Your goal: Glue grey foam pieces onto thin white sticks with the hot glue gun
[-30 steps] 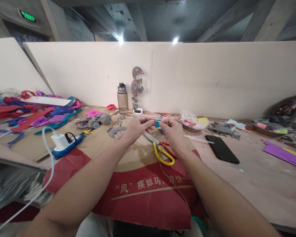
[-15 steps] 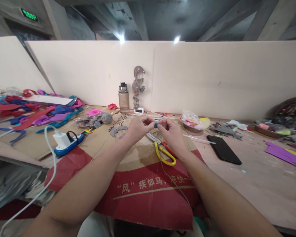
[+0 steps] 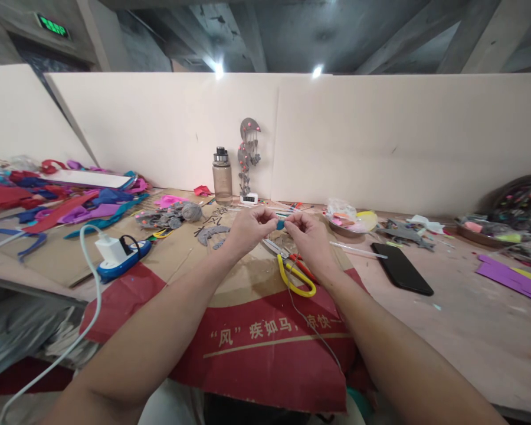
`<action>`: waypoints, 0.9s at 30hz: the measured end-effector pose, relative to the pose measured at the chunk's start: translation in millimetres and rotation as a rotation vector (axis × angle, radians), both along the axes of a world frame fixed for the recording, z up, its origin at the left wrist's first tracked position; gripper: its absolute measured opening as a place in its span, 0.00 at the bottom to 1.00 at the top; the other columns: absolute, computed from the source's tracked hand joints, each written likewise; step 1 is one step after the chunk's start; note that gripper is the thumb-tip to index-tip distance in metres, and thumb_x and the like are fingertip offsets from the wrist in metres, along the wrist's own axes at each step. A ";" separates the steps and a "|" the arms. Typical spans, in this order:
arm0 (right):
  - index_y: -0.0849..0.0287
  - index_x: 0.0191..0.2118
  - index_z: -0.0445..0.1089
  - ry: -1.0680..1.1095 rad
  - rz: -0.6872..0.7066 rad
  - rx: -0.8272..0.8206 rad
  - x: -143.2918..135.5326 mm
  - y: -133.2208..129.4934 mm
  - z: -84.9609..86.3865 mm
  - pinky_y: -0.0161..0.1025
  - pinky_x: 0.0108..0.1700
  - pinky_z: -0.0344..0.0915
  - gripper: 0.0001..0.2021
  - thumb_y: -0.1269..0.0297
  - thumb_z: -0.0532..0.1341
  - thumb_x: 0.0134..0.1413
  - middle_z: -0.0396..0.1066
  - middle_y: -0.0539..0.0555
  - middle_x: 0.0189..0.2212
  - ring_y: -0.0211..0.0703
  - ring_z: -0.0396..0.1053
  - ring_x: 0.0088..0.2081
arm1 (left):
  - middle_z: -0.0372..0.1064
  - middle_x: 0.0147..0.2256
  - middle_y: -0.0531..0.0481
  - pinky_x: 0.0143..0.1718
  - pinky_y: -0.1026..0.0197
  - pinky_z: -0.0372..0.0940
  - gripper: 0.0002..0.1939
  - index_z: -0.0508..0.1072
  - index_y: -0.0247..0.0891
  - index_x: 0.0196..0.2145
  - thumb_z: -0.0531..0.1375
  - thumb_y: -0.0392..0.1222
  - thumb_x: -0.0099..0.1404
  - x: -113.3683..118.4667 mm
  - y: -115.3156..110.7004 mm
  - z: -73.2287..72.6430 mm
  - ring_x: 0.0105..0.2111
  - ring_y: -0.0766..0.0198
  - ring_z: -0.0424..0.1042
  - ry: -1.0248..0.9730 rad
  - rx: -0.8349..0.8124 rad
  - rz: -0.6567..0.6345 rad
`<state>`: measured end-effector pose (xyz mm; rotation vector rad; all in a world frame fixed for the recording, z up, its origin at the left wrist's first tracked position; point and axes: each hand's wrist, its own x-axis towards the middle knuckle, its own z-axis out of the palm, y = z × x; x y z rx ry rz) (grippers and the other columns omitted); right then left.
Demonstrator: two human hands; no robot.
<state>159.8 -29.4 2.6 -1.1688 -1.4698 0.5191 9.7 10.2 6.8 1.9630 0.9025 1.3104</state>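
A small blue piece [image 3: 280, 225], too small to name more exactly, is pinched between the fingertips of both hands over the cardboard sheet [image 3: 248, 283]. My left hand [image 3: 253, 229] is closed on its left side, and my right hand [image 3: 305, 231] grips it from the right. Below my right hand lie yellow-handled scissors [image 3: 297, 289], with an orange-red handle [image 3: 304, 268] beside them. A thin grey cord [image 3: 307, 324] runs down the cardboard toward its front edge. Left of my hands rests a grey crescent-shaped piece [image 3: 211, 236].
A bottle [image 3: 222, 183] and a hanging moon ornament [image 3: 249, 147] stand by the white partition [image 3: 358, 136]. At right lies a black phone [image 3: 402, 268] near a filled bowl [image 3: 349, 229]. Left are a blue power strip [image 3: 124, 262], grey yarn [image 3: 191, 211] and coloured fabric strips [image 3: 71, 206].
My hands stay almost in place. The fingertips have shifted slightly around the blue piece, and a little more of it shows. Everything else looks the same.
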 end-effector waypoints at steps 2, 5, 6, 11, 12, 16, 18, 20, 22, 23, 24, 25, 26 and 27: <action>0.59 0.29 0.66 0.022 -0.004 -0.016 0.7 0.6 0.0 0.36 0.30 0.55 0.07 0.60 0.58 0.48 0.62 0.47 0.23 0.35 0.56 0.25 | 0.64 0.20 0.56 0.22 0.68 0.58 0.06 0.72 0.35 0.27 0.60 0.40 0.55 0.4 -0.8 0.5 0.19 0.72 0.61 -0.011 -0.022 -0.025; 0.59 0.28 0.66 0.027 -0.022 -0.011 2.8 3.1 -0.7 0.36 0.30 0.54 0.07 0.61 0.57 0.48 0.62 0.46 0.23 0.35 0.56 0.25 | 0.66 0.20 0.55 0.23 0.67 0.60 0.08 0.73 0.34 0.28 0.61 0.43 0.56 0.2 -1.6 1.6 0.19 0.72 0.62 -0.041 -0.091 -0.081; 0.59 0.28 0.66 0.022 -0.030 -0.006 3.5 4.0 -0.8 0.36 0.30 0.54 0.06 0.61 0.57 0.48 0.62 0.46 0.22 0.35 0.56 0.25 | 0.67 0.20 0.54 0.24 0.67 0.61 0.09 0.74 0.34 0.29 0.61 0.44 0.57 -0.2 -1.3 1.8 0.20 0.71 0.63 -0.054 -0.123 -0.107; 0.59 0.27 0.66 0.025 -0.079 -0.003 5.0 5.3 -0.1 0.35 0.28 0.53 0.06 0.62 0.57 0.46 0.60 0.46 0.21 0.35 0.55 0.24 | 0.72 0.24 0.48 0.27 0.63 0.66 0.14 0.75 0.34 0.29 0.59 0.49 0.60 -2.9 2.5 1.0 0.23 0.67 0.69 -0.102 -0.195 -0.197; 0.59 0.27 0.66 0.023 -0.079 -0.006 5.0 4.9 0.0 0.35 0.28 0.53 0.06 0.62 0.57 0.46 0.60 0.45 0.20 0.35 0.55 0.24 | 0.72 0.24 0.48 0.27 0.64 0.66 0.14 0.76 0.34 0.29 0.60 0.49 0.59 -3.1 3.1 0.7 0.23 0.68 0.69 -0.086 -0.178 -0.197; 0.58 0.27 0.66 -0.016 -0.063 0.003 4.4 2.5 0.0 0.35 0.28 0.53 0.06 0.62 0.57 0.48 0.59 0.45 0.20 0.35 0.55 0.24 | 0.69 0.21 0.51 0.24 0.66 0.63 0.10 0.77 0.34 0.30 0.61 0.45 0.57 -2.1 2.5 0.5 0.21 0.69 0.66 0.006 -0.109 -0.144; 0.58 0.28 0.66 -0.040 -0.056 0.002 3.6 2.3 -0.5 0.35 0.29 0.53 0.06 0.62 0.57 0.49 0.60 0.46 0.21 0.36 0.56 0.24 | 0.68 0.20 0.52 0.23 0.66 0.61 0.09 0.77 0.34 0.29 0.61 0.43 0.56 -1.5 2.0 0.3 0.19 0.70 0.65 0.036 -0.079 -0.084; 0.59 0.29 0.66 -0.054 -0.039 0.000 2.7 3.8 -2.5 0.35 0.30 0.54 0.06 0.62 0.57 0.50 0.61 0.46 0.22 0.36 0.57 0.25 | 0.68 0.20 0.53 0.22 0.67 0.60 0.09 0.76 0.34 0.28 0.60 0.43 0.56 -1.8 2.3 -0.2 0.19 0.70 0.65 0.059 -0.040 -0.014; 0.59 0.33 0.66 -0.047 -0.011 0.010 1.7 6.9 -6.5 0.35 0.31 0.56 0.07 0.61 0.57 0.52 0.63 0.47 0.24 0.37 0.59 0.26 | 0.69 0.21 0.53 0.23 0.67 0.60 0.08 0.76 0.35 0.28 0.60 0.42 0.57 -3.4 3.9 -0.9 0.19 0.70 0.65 0.069 0.017 0.062; 0.59 0.35 0.66 -0.044 0.003 0.020 1.0 8.4 -9.2 0.35 0.32 0.57 0.08 0.60 0.56 0.53 0.64 0.47 0.25 0.37 0.60 0.27 | 0.69 0.21 0.53 0.23 0.67 0.60 0.08 0.76 0.36 0.28 0.60 0.42 0.57 -4.7 5.3 -1.3 0.19 0.70 0.65 0.062 0.047 0.106; 0.58 0.36 0.67 -0.052 0.016 0.032 0.1 9.6 -11.9 0.35 0.33 0.57 0.09 0.59 0.55 0.55 0.65 0.48 0.26 0.38 0.61 0.28 | 0.70 0.21 0.53 0.22 0.67 0.60 0.08 0.76 0.36 0.28 0.60 0.42 0.57 -6.3 7.2 -1.7 0.20 0.70 0.65 0.047 0.073 0.151; 0.58 0.36 0.67 -0.070 0.028 0.046 -1.2 10.1 -14.5 0.36 0.35 0.58 0.10 0.59 0.54 0.56 0.66 0.49 0.27 0.38 0.62 0.30 | 0.70 0.21 0.53 0.22 0.67 0.59 0.08 0.76 0.36 0.28 0.60 0.43 0.57 -8.0 9.5 -2.1 0.20 0.70 0.65 0.024 0.091 0.196; 0.58 0.35 0.68 -0.097 0.041 0.062 -3.0 9.7 -16.7 0.36 0.36 0.58 0.10 0.59 0.53 0.57 0.68 0.49 0.28 0.39 0.63 0.31 | 0.69 0.21 0.53 0.22 0.68 0.59 0.09 0.76 0.36 0.29 0.60 0.43 0.57 -10.0 12.3 -2.5 0.19 0.70 0.65 -0.007 0.098 0.236; 0.58 0.35 0.69 -0.132 0.062 0.075 -5.2 8.3 -18.0 0.36 0.38 0.58 0.11 0.59 0.52 0.58 0.69 0.50 0.29 0.39 0.64 0.33 | 0.69 0.21 0.53 0.21 0.68 0.59 0.09 0.76 0.35 0.29 0.60 0.43 0.57 -12.1 15.7 -2.8 0.19 0.70 0.64 -0.046 0.093 0.264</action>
